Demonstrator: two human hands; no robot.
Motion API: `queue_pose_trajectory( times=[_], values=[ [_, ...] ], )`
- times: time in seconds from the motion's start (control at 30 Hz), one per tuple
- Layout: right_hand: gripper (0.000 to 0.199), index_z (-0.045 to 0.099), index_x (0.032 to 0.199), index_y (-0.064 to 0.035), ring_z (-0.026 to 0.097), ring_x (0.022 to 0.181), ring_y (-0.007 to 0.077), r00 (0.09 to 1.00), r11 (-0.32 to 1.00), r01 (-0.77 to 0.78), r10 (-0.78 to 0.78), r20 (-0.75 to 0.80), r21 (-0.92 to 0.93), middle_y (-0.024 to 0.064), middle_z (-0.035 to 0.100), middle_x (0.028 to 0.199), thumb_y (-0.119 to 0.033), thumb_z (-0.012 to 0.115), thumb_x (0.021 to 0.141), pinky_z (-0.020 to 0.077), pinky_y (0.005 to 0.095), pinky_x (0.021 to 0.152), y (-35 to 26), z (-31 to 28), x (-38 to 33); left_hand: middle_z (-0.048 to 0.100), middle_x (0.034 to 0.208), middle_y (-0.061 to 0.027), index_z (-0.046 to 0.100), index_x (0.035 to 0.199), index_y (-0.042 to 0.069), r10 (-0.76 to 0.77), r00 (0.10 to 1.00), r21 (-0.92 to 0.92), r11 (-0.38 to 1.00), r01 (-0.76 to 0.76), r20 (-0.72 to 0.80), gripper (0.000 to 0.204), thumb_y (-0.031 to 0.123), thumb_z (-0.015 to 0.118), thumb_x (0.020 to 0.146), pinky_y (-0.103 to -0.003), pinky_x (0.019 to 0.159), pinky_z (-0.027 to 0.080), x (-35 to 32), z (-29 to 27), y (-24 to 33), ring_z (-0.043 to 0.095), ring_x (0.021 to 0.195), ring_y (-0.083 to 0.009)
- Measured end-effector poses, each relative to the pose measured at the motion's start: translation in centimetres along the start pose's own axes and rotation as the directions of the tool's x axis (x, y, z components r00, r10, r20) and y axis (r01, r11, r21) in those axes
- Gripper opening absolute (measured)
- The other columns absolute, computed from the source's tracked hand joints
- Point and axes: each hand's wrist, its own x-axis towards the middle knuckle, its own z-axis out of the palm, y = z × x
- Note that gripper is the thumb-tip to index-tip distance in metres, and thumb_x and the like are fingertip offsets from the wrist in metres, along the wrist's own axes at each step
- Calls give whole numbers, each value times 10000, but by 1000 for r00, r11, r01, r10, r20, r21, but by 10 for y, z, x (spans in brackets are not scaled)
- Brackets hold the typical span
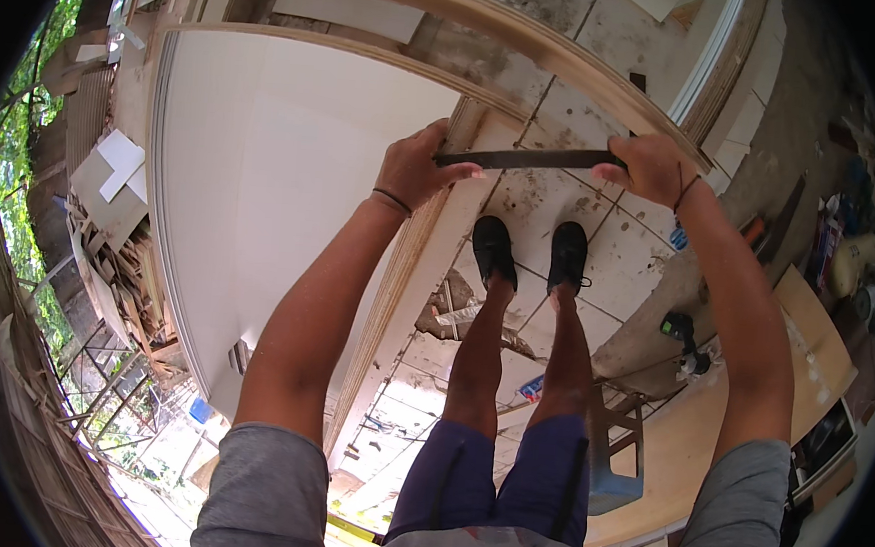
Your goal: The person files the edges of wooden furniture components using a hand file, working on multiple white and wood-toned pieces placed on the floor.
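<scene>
A long, flat, dark file-like bar stretches crosswise between my hands. Its left end is gripped by my left hand, whose thumb lies along the bar beside the corner of a white panel with plywood edges. My right hand is closed round the other end, close to a long pale wooden rail. Just beyond the bar, the rail's edge runs across toward the right. Whether the bar touches the wood I cannot tell.
Stained floor tiles lie under my feet. On the right are a cordless drill, a grey-blue plastic stool and a leaning plywood sheet. Scrap wood is heaped at the left, beyond the panel.
</scene>
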Motion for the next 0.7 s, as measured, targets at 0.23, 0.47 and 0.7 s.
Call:
queue_pose_trajectory(
  times=[0.23, 0.47, 0.7],
  values=[
    [496, 570, 792, -63, 587, 664, 383, 988, 986, -156, 155, 27, 65, 168, 577, 648, -549, 511, 867, 461, 451, 601, -24, 8, -8, 633, 956, -165, 516, 1215, 13, 27, 1000, 129, 991, -26, -10, 783, 506, 773, 665, -351, 800, 497, 0, -5, -3, 619, 889, -286],
    [330, 538, 931, -20, 586, 490, 236, 840, 245, -477, 410, 355, 844, 161, 585, 631, -348, 563, 910, 457, 340, 519, -131, 105, -81, 618, 1095, -221, 361, 1330, -73, -422, 890, -337, 874, 349, -173, 800, 540, 576, 862, -344, 911, 432, -2, 18, -2, 582, 1053, -284],
    [357, 533, 977, 17, 590, 688, 441, 768, 389, -433, 632, 106, 813, 246, 584, 668, -335, 492, 934, 450, 472, 601, -230, 176, -43, 600, 1112, -252, 421, 1304, -28, -284, 958, -191, 943, 272, -37, 765, 610, 462, 883, -365, 875, 448, 20, 18, -27, 580, 1043, -358]
  ],
)
